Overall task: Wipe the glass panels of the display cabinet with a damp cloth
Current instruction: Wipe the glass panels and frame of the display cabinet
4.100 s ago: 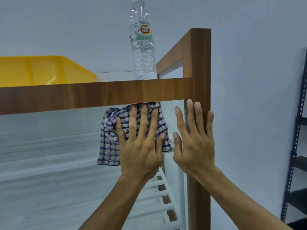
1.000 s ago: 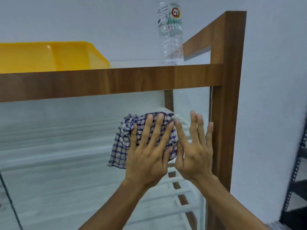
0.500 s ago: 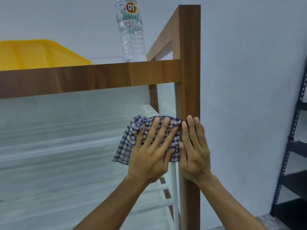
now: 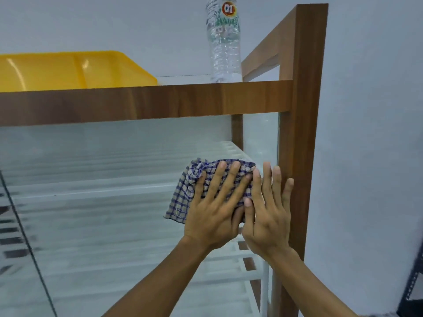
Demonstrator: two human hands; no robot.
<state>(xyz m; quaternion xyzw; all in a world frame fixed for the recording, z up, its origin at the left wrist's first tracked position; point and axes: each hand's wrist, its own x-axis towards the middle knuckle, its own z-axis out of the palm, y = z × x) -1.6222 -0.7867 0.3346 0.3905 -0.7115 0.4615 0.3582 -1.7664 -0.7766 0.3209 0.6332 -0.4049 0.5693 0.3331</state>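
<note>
Head view shows me the checked cloth (image 4: 182, 200) flat against the glass panel (image 4: 103, 213) near its right edge, pressed there under my left hand (image 4: 215, 211), whose fingers are straight and spread. My right hand (image 4: 267, 216) lies flat just beside it, fingers straight, holding nothing, by the wooden post (image 4: 302, 133). A bottle (image 4: 225, 42) and a yellow tub (image 4: 68, 69) stand on top.

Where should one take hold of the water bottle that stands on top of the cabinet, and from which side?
Probably grip the water bottle around its ribbed clear body, below the label, coming from the front or left. It stands upright, its base is hidden behind the front rail, and the side rail blocks its right. Its cap is out of frame.
</note>
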